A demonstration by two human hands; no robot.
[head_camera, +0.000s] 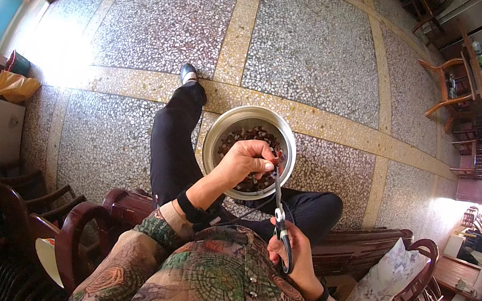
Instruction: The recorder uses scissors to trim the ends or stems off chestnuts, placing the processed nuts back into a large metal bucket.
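Between its thumb and fingers, my left hand (246,160) pinches a small dark-red piece (276,159) above a round metal basin (290,146). My right hand (300,253) is around the dark handles of a pair of scissors (279,213). Their blades point away from me, with the tips at the pinched piece; the picture does not settle how far apart the blades are. Inside the basin lie many small reddish-brown and pale pieces (243,137), partly hidden by my left hand. The basin is low between my legs.
I sit on a dark wooden bench (348,248) with a floral cushion (385,282) at right. Terrazzo floor (312,49) stretches ahead. A wooden chair (449,86) stands by a table at far right. A yellow bag (17,87) is at left.
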